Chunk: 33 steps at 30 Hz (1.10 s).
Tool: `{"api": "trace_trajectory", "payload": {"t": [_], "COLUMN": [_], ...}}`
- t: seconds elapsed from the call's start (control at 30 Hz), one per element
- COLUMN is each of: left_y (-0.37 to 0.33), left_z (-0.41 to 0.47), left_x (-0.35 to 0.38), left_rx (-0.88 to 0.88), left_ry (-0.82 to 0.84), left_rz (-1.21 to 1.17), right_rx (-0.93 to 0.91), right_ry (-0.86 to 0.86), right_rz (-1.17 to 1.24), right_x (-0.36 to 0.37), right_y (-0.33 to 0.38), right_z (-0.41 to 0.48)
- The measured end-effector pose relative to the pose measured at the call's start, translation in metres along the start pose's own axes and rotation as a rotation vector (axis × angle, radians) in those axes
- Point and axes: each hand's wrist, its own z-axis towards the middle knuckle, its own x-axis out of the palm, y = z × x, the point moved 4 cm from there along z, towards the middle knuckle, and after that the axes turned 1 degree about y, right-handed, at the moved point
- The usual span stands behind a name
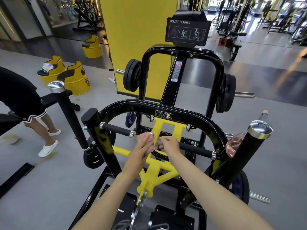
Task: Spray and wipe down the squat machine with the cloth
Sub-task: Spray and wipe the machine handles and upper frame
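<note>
Head view showed the left grip (142, 146) grasping a bunched pink cloth (150, 144) against the yellow bar (157, 128) of the black squat machine (166, 107), between its handles (116, 129). The right grip (168, 144) curled just beside it; whether it held anything I couldn't tell.

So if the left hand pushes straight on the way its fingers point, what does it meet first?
The left hand already holds the pink cloth. Straight on, up and to the right, the cloth likely meets the yellow bracket first. Depth there is unclear.
</note>
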Motion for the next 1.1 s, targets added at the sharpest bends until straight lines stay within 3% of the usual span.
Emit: {"api": "trace_trajectory", "payload": {"t": [0.07, 0.17, 0.23, 0.37, 0.5, 0.63, 0.8, 0.87, 1.0, 1.07, 1.1], "left_y": [0.003, 0.017, 0.016, -0.008, -0.006, 0.014, 0.038, 0.055, 0.064, 0.069, 0.073], "left_z": [-0.013, -0.012, 0.004, 0.026, 0.025, 0.023, 0.022, 0.021, 0.006, 0.005, 0.007], "left_x": [-0.007, -0.019, -0.025, -0.012, -0.001, 0.009, 0.019, 0.024, 0.027, 0.021, 0.017], "left_rx": [-0.348, -0.79, -0.908, -0.644, -0.532, -0.584, -0.678, -0.713, -0.651, -0.74, -0.834], "left_ry": [-0.119, -0.393, -0.425, -0.163, -0.205, -0.137, -0.023, 0.071, 0.402, 0.374, 0.283], "left_rz": [-0.366, -0.504, -0.58, -0.668, -0.674, -0.658, -0.549, -0.463, -0.058, -0.047, -0.124], "right_rx": [0.003, -0.005, -0.039, -0.13, -0.233, -0.344, -0.33, -0.299, -0.259, -0.276, -0.285], "right_ry": [0.02, 0.054, 0.071, 0.07, 0.062, 0.097, 0.138, 0.211, 0.265, 0.26, 0.256], "right_rz": [-0.011, -0.065, -0.127, -0.304, -0.305, -0.374, -0.409, -0.404, -0.387, -0.387, -0.387], "right_x": [-0.001, 0.007, 0.012, 0.018, 0.019, 0.025, 0.022, 0.02, 0.022, 0.022, 0.022], "right_y": [-0.002, -0.004, -0.003, 0.003, 0.01, 0.016, 0.022, 0.026, 0.023, 0.02, 0.019], "right_z": [0.0, -0.004, -0.009, -0.014, -0.016, -0.015, -0.006, -0.003, -0.004, -0.004, -0.003]}}
